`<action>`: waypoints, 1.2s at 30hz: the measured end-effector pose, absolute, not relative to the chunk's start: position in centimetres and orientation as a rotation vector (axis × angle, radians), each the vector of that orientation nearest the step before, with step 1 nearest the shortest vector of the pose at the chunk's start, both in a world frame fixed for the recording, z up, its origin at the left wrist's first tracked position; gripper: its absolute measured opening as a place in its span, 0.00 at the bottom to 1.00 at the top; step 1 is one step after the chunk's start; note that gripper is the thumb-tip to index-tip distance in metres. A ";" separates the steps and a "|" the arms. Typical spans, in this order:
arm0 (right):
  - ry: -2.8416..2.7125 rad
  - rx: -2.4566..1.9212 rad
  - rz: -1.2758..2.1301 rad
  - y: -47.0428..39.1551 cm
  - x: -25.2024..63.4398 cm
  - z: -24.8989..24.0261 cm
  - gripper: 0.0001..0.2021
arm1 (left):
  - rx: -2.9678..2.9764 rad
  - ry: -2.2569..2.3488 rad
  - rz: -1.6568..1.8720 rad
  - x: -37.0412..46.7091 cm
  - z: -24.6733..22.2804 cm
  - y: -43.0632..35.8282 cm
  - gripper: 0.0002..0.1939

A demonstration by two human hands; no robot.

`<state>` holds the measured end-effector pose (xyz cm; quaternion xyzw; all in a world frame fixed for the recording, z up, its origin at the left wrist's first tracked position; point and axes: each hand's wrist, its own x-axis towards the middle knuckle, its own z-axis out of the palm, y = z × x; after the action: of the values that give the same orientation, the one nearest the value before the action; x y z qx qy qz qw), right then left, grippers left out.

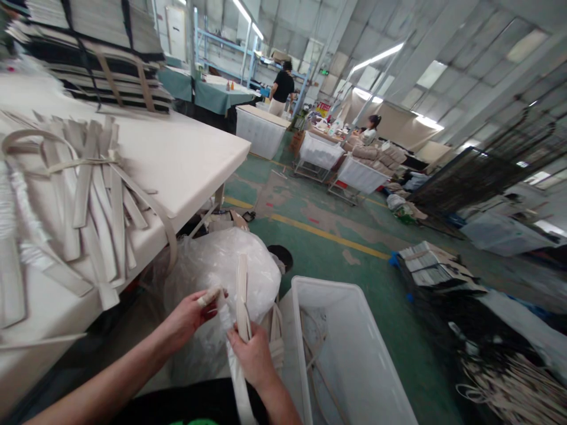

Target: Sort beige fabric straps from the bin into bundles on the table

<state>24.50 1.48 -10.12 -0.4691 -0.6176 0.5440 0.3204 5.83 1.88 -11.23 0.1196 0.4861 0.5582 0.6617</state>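
My right hand [253, 354] is closed around a flat beige strap [241, 283], whose upper end stands up above the fist. Alongside it runs a strap in a white plastic sleeve [237, 378], crinkled near the top and hanging down toward my lap. My left hand [199, 310] pinches at the sleeve's upper end. A beige piece sits at its fingertips; whether this is a finger covering or the strap's end I cannot tell. Behind both hands bulges a large clear plastic bag [261, 260]. On the table to the left lies a tied bundle of beige straps [95, 195].
A white plastic bin [354, 336] with a few thin strips inside stands at my right. The cream table [208, 153] has its corner ahead, with stacked fabric panels [110, 65] on it. Bundles [438, 268] lie on the floor at right. Two people work in the background.
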 end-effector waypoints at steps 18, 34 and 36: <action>-1.676 -1.162 1.479 2.8 25.1 -7.3 0.06 | 0.283 1.045 1.496 7.1 -5.0 5.9 0.06; -1.545 -1.267 1.519 0.8 28.4 -8.9 0.14 | 0.201 1.098 1.499 2.7 -5.7 8.5 0.12; -1.439 -1.326 1.382 2.3 29.0 -7.8 0.17 | 0.268 1.111 1.358 3.6 -6.7 7.3 0.10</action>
<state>28.99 2.30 -7.84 -0.5155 -0.5592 0.5373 0.3644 3.59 7.29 -6.68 0.1169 0.4855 0.5935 0.6312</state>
